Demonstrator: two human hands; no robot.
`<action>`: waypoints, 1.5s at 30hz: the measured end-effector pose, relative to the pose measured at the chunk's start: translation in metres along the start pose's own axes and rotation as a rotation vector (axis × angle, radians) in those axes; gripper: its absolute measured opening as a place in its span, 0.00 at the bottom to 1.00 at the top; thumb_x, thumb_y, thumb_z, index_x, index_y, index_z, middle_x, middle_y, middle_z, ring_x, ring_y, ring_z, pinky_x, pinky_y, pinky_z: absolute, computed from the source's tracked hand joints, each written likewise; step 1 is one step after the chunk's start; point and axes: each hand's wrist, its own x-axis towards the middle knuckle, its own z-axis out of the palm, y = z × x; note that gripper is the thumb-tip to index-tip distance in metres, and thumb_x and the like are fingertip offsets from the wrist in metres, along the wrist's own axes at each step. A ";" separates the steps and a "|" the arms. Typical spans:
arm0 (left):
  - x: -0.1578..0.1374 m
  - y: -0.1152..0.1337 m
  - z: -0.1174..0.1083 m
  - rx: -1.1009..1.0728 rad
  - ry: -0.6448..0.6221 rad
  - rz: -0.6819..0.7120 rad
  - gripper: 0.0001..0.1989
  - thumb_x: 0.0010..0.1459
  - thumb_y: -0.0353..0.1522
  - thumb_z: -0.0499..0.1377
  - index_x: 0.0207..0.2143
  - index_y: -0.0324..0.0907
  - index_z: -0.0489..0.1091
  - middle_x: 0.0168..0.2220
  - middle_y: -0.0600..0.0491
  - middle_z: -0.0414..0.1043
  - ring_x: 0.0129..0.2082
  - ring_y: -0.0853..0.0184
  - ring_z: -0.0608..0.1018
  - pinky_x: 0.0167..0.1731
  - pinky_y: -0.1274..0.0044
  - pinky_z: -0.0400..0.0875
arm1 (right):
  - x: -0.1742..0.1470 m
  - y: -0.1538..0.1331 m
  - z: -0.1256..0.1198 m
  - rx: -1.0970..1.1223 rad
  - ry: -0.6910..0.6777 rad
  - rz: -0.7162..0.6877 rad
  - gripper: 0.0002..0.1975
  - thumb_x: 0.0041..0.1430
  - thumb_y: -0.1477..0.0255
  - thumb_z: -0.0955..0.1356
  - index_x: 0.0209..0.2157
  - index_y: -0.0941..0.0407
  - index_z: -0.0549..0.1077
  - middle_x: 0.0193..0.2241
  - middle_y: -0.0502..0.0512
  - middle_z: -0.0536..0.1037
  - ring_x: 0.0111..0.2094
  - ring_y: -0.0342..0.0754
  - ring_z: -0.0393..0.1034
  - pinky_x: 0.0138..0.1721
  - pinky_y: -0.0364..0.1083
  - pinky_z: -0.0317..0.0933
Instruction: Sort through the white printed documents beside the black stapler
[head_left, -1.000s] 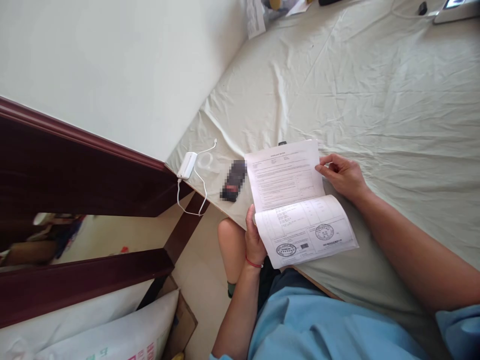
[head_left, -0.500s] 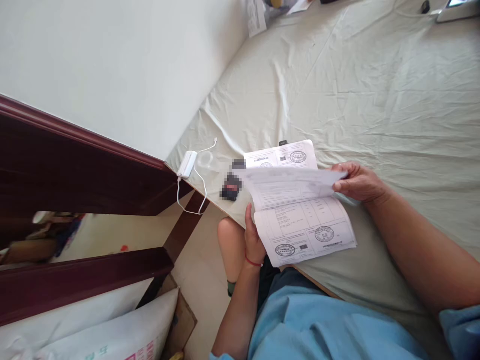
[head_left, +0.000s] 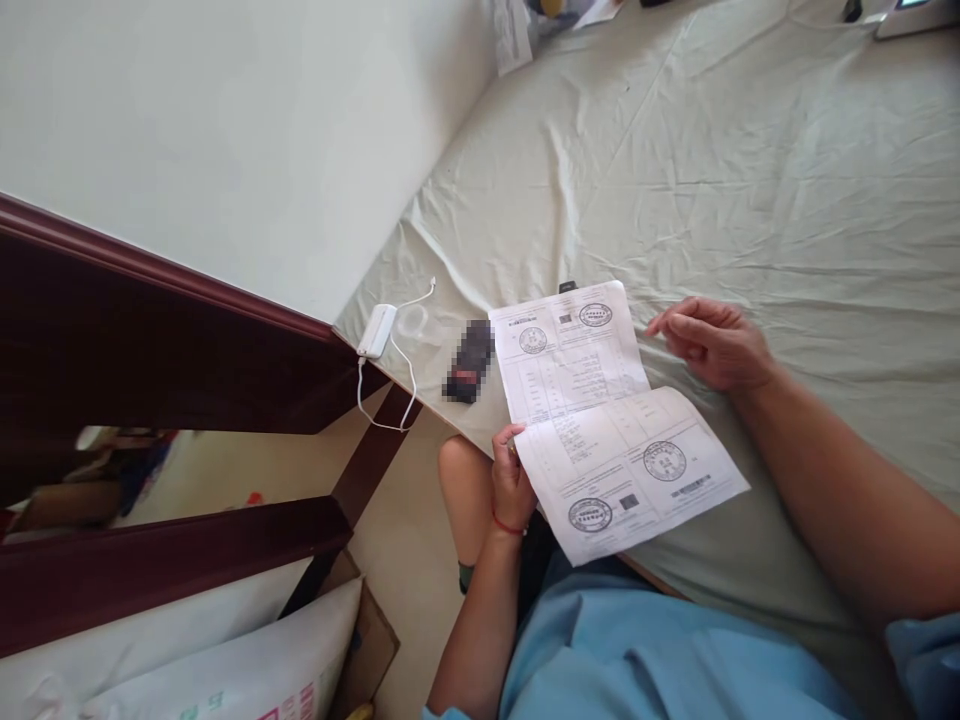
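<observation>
Pale cloth [head_left: 787, 190] underlies stamped papers [head_left: 611, 450], print illegible.

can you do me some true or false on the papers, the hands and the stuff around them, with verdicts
1. The left hand is at the left edge of the lower page. True.
2. The right hand is gripping the upper page. False: it is off the paper, to the right of that page.
3. The lower page carries a round stamp and an oval stamp. True.
4. The white device lies to the right of the pages. False: it lies to their left.
5. A dark, pixelated object lies left of the upper page. True.
6. The red band is on the right wrist. False: it is on the left wrist.
</observation>
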 end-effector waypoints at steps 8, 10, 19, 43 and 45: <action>0.000 -0.011 0.002 0.029 -0.019 0.073 0.19 0.63 0.39 0.62 0.54 0.45 0.65 0.35 0.55 0.73 0.30 0.69 0.74 0.33 0.76 0.72 | 0.010 0.025 0.002 -0.714 0.202 -0.025 0.17 0.58 0.64 0.73 0.50 0.49 0.79 0.42 0.55 0.84 0.25 0.47 0.67 0.33 0.52 0.64; 0.000 -0.010 0.001 0.046 -0.012 0.081 0.18 0.64 0.39 0.61 0.54 0.45 0.65 0.35 0.55 0.74 0.31 0.68 0.75 0.34 0.76 0.72 | 0.010 0.025 0.002 -0.767 0.151 -0.020 0.17 0.57 0.64 0.73 0.49 0.49 0.79 0.39 0.55 0.85 0.24 0.47 0.66 0.33 0.52 0.63; 0.000 -0.012 -0.001 0.030 -0.033 0.076 0.19 0.64 0.38 0.63 0.54 0.47 0.65 0.40 0.54 0.75 0.35 0.68 0.76 0.38 0.76 0.72 | 0.008 0.018 0.008 -0.787 0.098 0.056 0.07 0.53 0.62 0.74 0.29 0.51 0.78 0.21 0.49 0.73 0.24 0.47 0.64 0.30 0.49 0.57; 0.003 -0.009 0.000 0.103 -0.028 0.061 0.29 0.64 0.38 0.62 0.65 0.44 0.59 0.52 0.43 0.77 0.48 0.59 0.81 0.47 0.68 0.76 | 0.003 0.020 0.013 -0.777 0.189 -0.145 0.05 0.56 0.65 0.72 0.30 0.49 0.75 0.27 0.51 0.74 0.25 0.48 0.62 0.31 0.51 0.58; 0.004 -0.006 0.000 0.128 -0.027 0.054 0.31 0.63 0.38 0.62 0.66 0.45 0.58 0.54 0.42 0.77 0.50 0.58 0.80 0.48 0.66 0.76 | 0.002 0.020 0.013 -0.758 0.179 -0.141 0.05 0.56 0.64 0.72 0.30 0.49 0.75 0.25 0.50 0.73 0.24 0.48 0.61 0.30 0.51 0.58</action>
